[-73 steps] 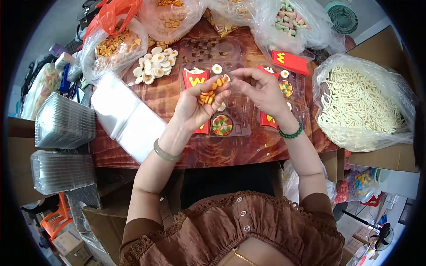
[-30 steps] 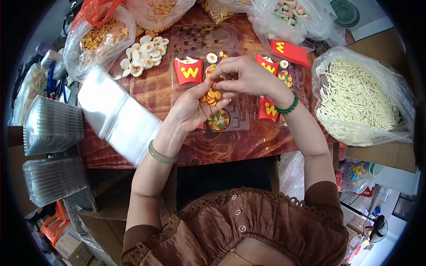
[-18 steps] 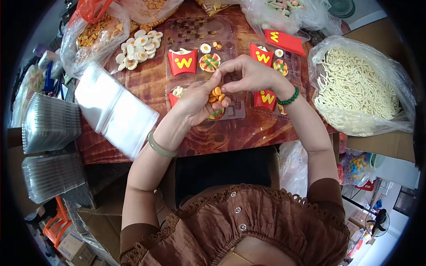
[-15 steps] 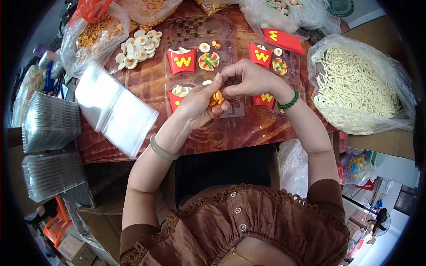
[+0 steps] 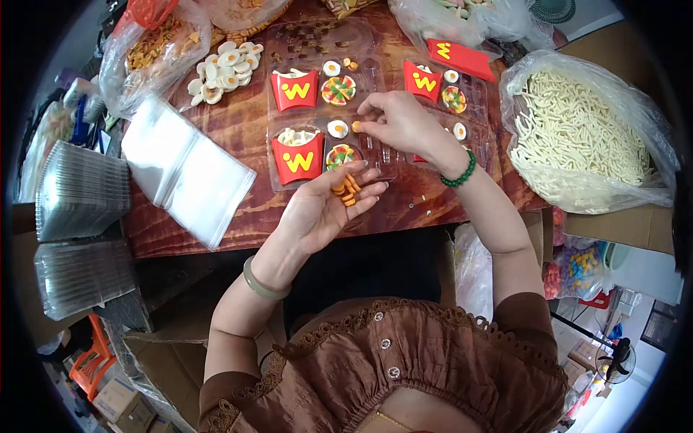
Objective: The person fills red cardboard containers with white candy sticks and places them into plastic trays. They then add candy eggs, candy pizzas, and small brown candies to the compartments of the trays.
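My left hand [image 5: 325,209] is turned palm up, fingers loosely curled around several small orange toy food pieces [image 5: 347,190]. My right hand [image 5: 408,128] pinches one small orange piece [image 5: 356,126] between thumb and finger, just right of a toy fried egg [image 5: 337,129] in a clear plastic tray [image 5: 275,126]. Beside that egg are a red fries box [image 5: 298,159] with pale sticks and a toy pizza [image 5: 341,154], partly behind my left fingers. Farther back, another set has a fries box [image 5: 294,90], egg, pizza [image 5: 338,91] and orange pieces [image 5: 350,63]. My right forearm partly covers a second tray [image 5: 473,108].
Loose toy eggs [image 5: 227,68] lie back left, near a bag of orange pieces [image 5: 162,47]. Clear plastic sleeves [image 5: 188,173] and stacked clear trays [image 5: 83,191] are at left. A bag of pale sticks [image 5: 577,137] stands right; flat red boxes [image 5: 462,59] lie back right.
My hands have moved apart. The left has lowered and turned its palm up with the orange pieces, while the right has brought one piece down beside the egg in the tray.
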Demonstrator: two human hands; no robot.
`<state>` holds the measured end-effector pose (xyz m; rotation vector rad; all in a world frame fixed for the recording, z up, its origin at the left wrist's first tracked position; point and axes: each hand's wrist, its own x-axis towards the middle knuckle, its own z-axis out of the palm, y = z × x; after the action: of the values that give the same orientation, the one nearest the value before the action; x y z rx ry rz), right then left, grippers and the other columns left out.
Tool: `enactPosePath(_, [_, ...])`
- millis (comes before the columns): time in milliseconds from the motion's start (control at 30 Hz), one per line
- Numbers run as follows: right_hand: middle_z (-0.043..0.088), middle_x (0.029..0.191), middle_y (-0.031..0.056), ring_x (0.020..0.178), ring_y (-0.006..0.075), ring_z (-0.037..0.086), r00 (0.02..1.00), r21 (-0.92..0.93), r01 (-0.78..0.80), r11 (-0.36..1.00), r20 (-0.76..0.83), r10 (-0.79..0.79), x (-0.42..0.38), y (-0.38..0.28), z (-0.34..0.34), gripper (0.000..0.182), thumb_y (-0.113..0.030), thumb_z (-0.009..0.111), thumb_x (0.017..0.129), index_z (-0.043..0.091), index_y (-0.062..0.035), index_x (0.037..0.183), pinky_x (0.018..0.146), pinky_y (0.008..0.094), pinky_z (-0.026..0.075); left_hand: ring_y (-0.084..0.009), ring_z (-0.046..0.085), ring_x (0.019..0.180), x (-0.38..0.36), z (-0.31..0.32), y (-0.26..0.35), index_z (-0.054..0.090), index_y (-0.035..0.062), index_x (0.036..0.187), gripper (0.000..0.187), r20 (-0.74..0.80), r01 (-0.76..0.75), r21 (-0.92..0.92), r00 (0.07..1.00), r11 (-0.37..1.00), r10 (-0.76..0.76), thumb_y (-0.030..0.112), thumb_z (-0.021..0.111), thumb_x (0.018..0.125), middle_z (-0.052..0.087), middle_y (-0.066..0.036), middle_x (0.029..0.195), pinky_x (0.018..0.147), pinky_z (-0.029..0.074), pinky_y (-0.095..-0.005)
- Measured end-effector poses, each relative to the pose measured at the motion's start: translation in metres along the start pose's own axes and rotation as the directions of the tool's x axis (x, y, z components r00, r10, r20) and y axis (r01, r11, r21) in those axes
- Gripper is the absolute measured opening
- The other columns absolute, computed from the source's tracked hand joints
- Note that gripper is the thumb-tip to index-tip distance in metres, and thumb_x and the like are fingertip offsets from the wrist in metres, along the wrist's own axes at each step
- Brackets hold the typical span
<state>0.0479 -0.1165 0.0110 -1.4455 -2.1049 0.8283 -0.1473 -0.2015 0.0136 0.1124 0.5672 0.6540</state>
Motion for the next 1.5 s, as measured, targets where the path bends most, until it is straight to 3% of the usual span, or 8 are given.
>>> enactPosePath(233, [0.065,0.08,0.0102,0.07,0.0171,0.063,0.99,-0.273,0.119,0.955,-0.036,-0.134,-0.003,0.007,0.009,0.015,-0.012,0.066,0.08,0.065,-0.0002,0.09,0.062,0.0295,0.049,-0.0302,0.05,0.119,0.011,0.0,0.005,0.037,-0.0019,0.131,0.038,0.16,-0.072,-0.043,0.984,0.996,0.078,0.015,0.039,0.097,0.049,-0.016,0.125,0.097,0.046,-0.0383])
enactPosePath(400, [0.063,0.08,0.0053,0.068,0.0093,0.057,0.996,0.419,0.018,0.908,0.072,-0.053,-0.031,-0.03,-0.027,0.016,-0.009,0.067,0.079,0.067,-0.0014,0.093,0.06,0.0241,0.046,-0.0251,0.052,0.115,0.015,0.003,0.012,0.037,-0.0017,0.131,0.038,0.187,-0.129,-0.03,0.973,0.991,0.133,0.014,0.039,0.097,0.05,-0.015,0.124,0.099,0.044,-0.0376])
enactPosePath(500, [0.064,0.082,0.0034,0.065,0.007,0.055,0.975,0.192,0.169,0.967,0.108,-0.192,-0.043,-0.033,-0.034,0.022,-0.009,0.069,0.078,0.066,-0.0021,0.099,0.058,0.0223,0.045,-0.0217,0.052,0.112,0.025,0.014,0.012,0.038,-0.0019,0.131,0.037,0.198,-0.141,0.017,0.971,0.99,0.135,0.013,0.039,0.097,0.05,-0.013,0.122,0.1,0.043,-0.0372])
enactPosePath(800, [0.065,0.084,0.0021,0.072,0.0049,0.057,0.992,0.378,-0.123,0.917,0.058,0.109,-0.07,0.015,-0.05,0.016,-0.003,0.063,0.077,0.064,0.0003,0.093,0.062,0.0194,0.047,-0.0218,0.054,0.107,0.081,0.056,-0.001,0.045,-0.0072,0.12,0.028,0.097,0.006,0.347,0.994,0.938,-0.043,0.002,0.037,0.095,0.052,-0.015,0.118,0.098,0.045,-0.0341])
enactPosePath(1000, [0.067,0.08,0.0048,0.067,0.0081,0.06,0.904,0.496,-0.299,0.815,-0.127,0.409,-0.063,0.078,-0.11,0.019,-0.012,0.066,0.078,0.066,0.0011,0.092,0.061,0.0232,0.051,-0.0333,0.052,0.115,0.12,0.078,-0.007,0.041,-0.0087,0.121,0.029,0.184,0.079,0.266,0.974,0.961,-0.131,0.005,0.038,0.096,0.05,-0.021,0.12,0.096,0.048,-0.0357])
enactPosePath(1200, [0.066,0.07,0.0075,0.062,0.0128,0.063,0.816,-0.179,-0.323,0.929,-0.55,0.178,-0.029,0.139,-0.123,0.019,-0.019,0.068,0.078,0.067,-0.0016,0.085,0.059,0.0276,0.05,-0.034,0.054,0.112,0.14,0.096,-0.008,0.042,-0.0086,0.12,0.03,0.13,0.115,0.245,0.98,0.963,-0.15,0.01,0.04,0.096,0.05,-0.022,0.12,0.094,0.05,-0.0354])
enactPosePath(1333, [0.064,0.075,0.017,0.077,0.0311,0.062,0.897,-0.493,-0.259,0.831,-0.443,0.017,-0.017,0.172,-0.111,0.019,-0.019,0.062,0.081,0.066,-0.0015,0.085,0.07,0.041,0.049,-0.0329,0.053,0.112,0.144,0.097,-0.005,0.045,-0.0085,0.118,0.03,0.143,0.103,0.239,0.98,0.966,-0.14,0.013,0.038,0.097,0.051,-0.021,0.12,0.093,0.05,-0.036])
enactPosePath(1500, [0.063,0.08,0.0175,0.08,0.0329,0.061,0.899,-0.515,-0.269,0.814,-0.438,0.02,-0.023,0.168,-0.114,0.019,-0.018,0.06,0.082,0.066,-0.001,0.087,0.072,0.0426,0.048,-0.0316,0.053,0.113,0.15,0.095,-0.005,0.044,-0.0082,0.119,0.032,0.148,0.118,0.166,0.979,0.979,-0.143,0.014,0.034,0.098,0.051,-0.021,0.121,0.094,0.049,-0.0371])
